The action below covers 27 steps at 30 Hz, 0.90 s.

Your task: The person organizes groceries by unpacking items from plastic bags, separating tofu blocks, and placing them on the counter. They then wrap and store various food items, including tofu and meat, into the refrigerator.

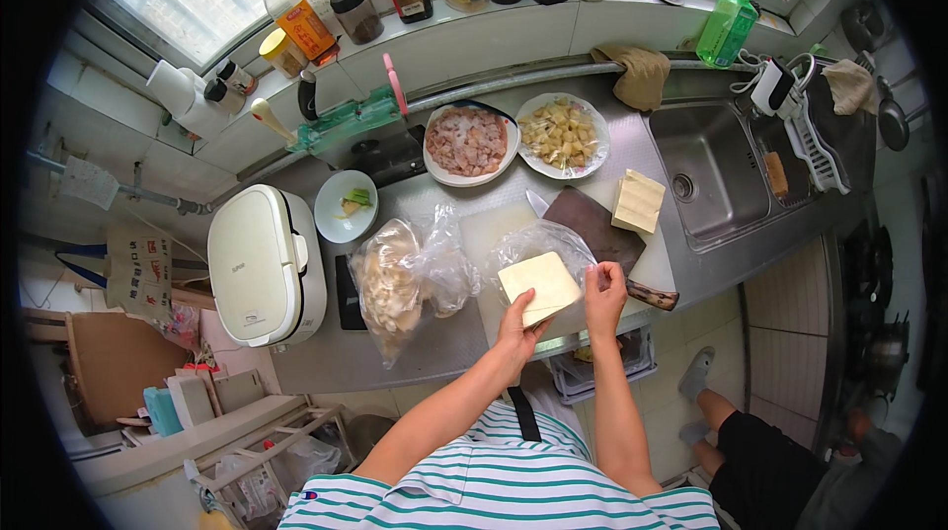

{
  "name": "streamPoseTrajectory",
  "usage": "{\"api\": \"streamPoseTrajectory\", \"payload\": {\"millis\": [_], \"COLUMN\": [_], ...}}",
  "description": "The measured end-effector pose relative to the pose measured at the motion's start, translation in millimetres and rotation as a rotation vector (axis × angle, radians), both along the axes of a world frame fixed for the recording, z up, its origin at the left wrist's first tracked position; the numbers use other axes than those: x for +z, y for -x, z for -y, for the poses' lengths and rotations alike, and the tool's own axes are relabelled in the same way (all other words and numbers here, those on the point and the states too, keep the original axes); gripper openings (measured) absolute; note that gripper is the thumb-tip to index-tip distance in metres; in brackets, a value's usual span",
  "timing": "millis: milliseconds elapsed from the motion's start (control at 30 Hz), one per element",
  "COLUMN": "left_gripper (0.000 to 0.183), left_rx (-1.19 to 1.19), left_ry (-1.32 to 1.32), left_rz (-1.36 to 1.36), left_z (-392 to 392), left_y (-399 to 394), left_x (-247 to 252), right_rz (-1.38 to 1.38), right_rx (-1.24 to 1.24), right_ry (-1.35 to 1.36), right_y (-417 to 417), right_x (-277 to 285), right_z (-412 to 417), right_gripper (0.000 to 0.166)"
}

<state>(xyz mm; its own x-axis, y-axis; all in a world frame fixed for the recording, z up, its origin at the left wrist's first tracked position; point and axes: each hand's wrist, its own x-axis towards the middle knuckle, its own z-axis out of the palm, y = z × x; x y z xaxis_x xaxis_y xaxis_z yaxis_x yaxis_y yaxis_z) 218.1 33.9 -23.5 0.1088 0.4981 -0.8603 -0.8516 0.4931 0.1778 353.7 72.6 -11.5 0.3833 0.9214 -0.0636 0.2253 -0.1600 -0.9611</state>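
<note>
My left hand [521, 331] grips a pale yellow block of tofu [540, 285], lifted over the near edge of a white cutting board [485, 308]. To its right, my right hand [606, 293] pinches the edge of a clear plastic bag [544, 241] that lies behind the tofu. A second block of tofu [638, 202] rests at the board's right. Between them lies a cleaver [592, 226] with a dark blade and a wooden handle. Another blade's tip [536, 202] shows beside it. Left of the board sits a clear bag of mushrooms [396, 278].
Behind the board stand a plate of diced meat [468, 142] and a plate of film-covered cubes [563, 135]. A small bowl [346, 206] and a white cooker [259, 263] are at left, a sink [715, 167] at right. Another person [770, 456] is at lower right.
</note>
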Motion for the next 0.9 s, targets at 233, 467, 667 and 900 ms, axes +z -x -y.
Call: {"api": "streamPoseTrajectory", "payload": {"millis": [233, 467, 667, 900], "left_gripper": [0.044, 0.075, 0.068, 0.052], "left_rx": [-0.013, -0.504, -1.076, -0.997], "left_ry": [-0.177, -0.319, -0.777, -0.96], "left_rz": [-0.058, -0.825, -1.618, -1.883], "left_z": [-18, -33, -22, -99], "left_y": [-17, -16, 45, 51], "left_x": [3, -8, 18, -2], "right_rz": [-0.065, -0.536, -0.486, -0.277], "right_rx": [0.122, 0.029, 0.051, 0.116], "right_ry": [-0.065, 0.141, 0.289, 0.35], "right_y": [19, 8, -19, -6], "right_x": [16, 16, 5, -4], "right_z": [38, 46, 47, 77], "right_gripper": [0.023, 0.033, 0.035, 0.041]}}
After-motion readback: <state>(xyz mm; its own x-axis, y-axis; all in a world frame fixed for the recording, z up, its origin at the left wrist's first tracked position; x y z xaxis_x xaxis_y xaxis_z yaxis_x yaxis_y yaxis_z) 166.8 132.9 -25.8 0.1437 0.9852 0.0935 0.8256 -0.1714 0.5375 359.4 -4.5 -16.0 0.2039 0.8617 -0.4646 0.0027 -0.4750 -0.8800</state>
